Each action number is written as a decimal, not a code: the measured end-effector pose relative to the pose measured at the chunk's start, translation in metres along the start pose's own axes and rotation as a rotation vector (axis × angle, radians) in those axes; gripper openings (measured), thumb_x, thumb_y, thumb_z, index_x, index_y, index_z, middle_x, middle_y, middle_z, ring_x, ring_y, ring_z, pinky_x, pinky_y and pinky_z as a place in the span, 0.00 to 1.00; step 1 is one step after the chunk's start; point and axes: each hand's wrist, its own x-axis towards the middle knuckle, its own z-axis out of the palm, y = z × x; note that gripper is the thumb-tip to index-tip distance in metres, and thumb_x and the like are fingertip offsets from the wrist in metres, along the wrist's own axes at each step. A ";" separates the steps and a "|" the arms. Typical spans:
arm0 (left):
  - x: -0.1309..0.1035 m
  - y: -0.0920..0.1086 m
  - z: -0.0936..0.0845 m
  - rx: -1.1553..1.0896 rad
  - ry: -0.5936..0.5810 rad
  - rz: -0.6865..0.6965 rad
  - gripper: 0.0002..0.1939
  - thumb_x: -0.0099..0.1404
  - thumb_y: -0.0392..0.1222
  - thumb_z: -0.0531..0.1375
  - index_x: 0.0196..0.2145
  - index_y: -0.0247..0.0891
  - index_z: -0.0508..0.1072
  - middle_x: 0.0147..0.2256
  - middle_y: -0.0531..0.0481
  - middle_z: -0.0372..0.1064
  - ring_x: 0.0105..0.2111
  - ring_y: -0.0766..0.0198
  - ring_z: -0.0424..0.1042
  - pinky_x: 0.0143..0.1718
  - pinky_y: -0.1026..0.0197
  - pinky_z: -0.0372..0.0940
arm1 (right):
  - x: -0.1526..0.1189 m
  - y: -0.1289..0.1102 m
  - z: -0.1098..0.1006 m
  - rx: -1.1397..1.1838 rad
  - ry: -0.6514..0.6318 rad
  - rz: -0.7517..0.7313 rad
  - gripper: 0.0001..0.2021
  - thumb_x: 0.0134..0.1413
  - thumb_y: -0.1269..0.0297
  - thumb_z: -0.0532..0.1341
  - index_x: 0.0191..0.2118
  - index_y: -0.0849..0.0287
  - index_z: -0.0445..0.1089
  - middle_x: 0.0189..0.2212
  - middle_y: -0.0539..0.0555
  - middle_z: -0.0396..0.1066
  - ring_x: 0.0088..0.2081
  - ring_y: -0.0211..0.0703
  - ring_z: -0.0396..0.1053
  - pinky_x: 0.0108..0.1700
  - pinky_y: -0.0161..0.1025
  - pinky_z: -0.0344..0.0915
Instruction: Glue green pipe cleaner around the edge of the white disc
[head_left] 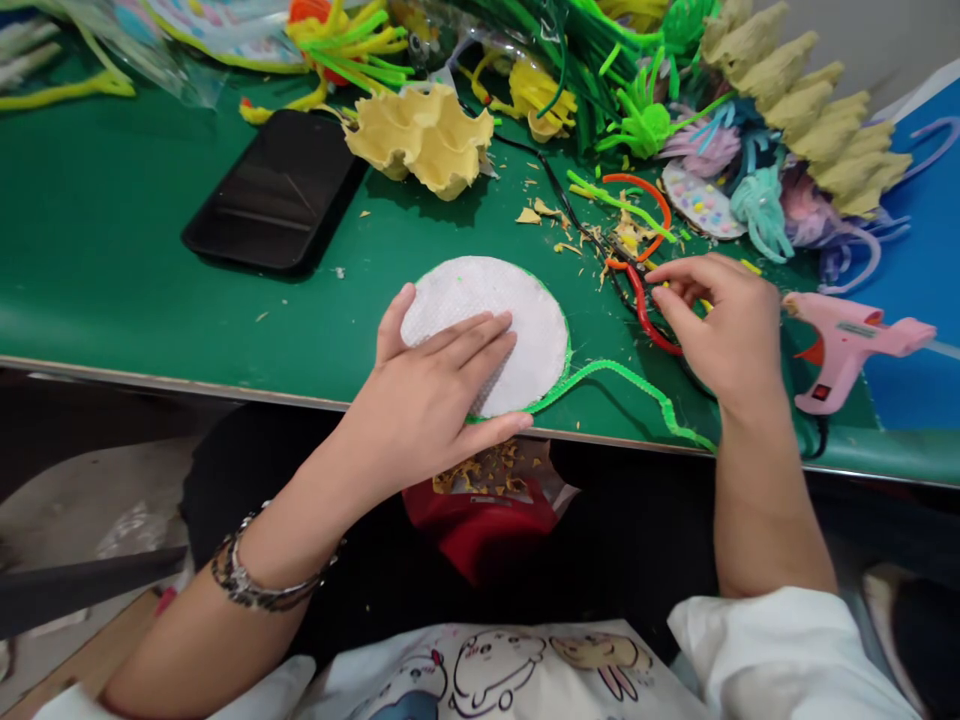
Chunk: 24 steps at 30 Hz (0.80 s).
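Note:
A white round disc (525,335) lies near the table's front edge, with a green fuzzy stem (626,377) along its rim and trailing off to the right. My left hand (427,390) rests flat on the disc, fingers spread. To the right, my right hand (720,315) has thumb and index finger close together beside the red-handled scissors (646,315). Whether those fingertips grip anything is too small to tell. The scissors lie among yellow scraps and an orange stem (664,215).
A black phone (277,190) lies at the left, beside a yellow egg-carton piece (424,135). A pink glue gun (844,350) is at the right. Coloured stems and pompoms (649,125) fill the back. Below the edge sits a red container (487,520) with scraps.

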 end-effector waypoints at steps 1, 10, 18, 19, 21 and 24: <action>0.000 0.000 0.000 0.004 0.002 0.005 0.37 0.71 0.63 0.38 0.58 0.32 0.65 0.59 0.36 0.64 0.55 0.46 0.69 0.65 0.33 0.30 | 0.001 0.001 0.000 -0.022 0.002 -0.016 0.09 0.48 0.74 0.62 0.34 0.54 0.74 0.28 0.51 0.69 0.29 0.42 0.67 0.35 0.40 0.64; 0.000 -0.002 -0.002 0.029 0.007 0.025 0.37 0.71 0.63 0.37 0.58 0.32 0.66 0.58 0.37 0.65 0.56 0.49 0.69 0.66 0.41 0.22 | -0.001 0.004 0.000 0.006 0.002 -0.006 0.04 0.50 0.68 0.64 0.32 0.56 0.77 0.27 0.50 0.73 0.29 0.41 0.69 0.34 0.41 0.66; -0.001 -0.003 0.000 0.009 -0.001 0.014 0.36 0.71 0.63 0.37 0.58 0.32 0.66 0.58 0.37 0.65 0.56 0.49 0.68 0.66 0.41 0.21 | -0.002 -0.002 -0.005 0.125 0.103 0.046 0.07 0.56 0.63 0.60 0.34 0.55 0.77 0.29 0.51 0.75 0.30 0.40 0.70 0.35 0.39 0.66; -0.001 -0.003 0.000 0.008 -0.006 0.010 0.36 0.71 0.63 0.37 0.58 0.33 0.65 0.59 0.37 0.65 0.56 0.49 0.69 0.66 0.40 0.22 | -0.002 -0.003 -0.007 0.120 0.076 0.023 0.07 0.57 0.64 0.60 0.35 0.55 0.77 0.30 0.51 0.74 0.30 0.39 0.69 0.35 0.39 0.65; -0.001 -0.003 0.000 0.011 -0.016 -0.001 0.36 0.71 0.63 0.37 0.58 0.34 0.66 0.59 0.38 0.64 0.56 0.49 0.69 0.66 0.38 0.22 | -0.002 -0.006 -0.011 0.120 -0.045 -0.031 0.08 0.56 0.66 0.60 0.37 0.55 0.77 0.31 0.51 0.72 0.31 0.39 0.68 0.34 0.38 0.64; -0.001 -0.002 -0.001 0.010 -0.021 -0.014 0.36 0.71 0.64 0.37 0.58 0.36 0.66 0.59 0.39 0.64 0.56 0.49 0.69 0.66 0.37 0.21 | -0.003 -0.009 -0.012 0.133 -0.259 -0.108 0.09 0.56 0.66 0.59 0.38 0.53 0.77 0.32 0.51 0.70 0.31 0.39 0.67 0.33 0.38 0.62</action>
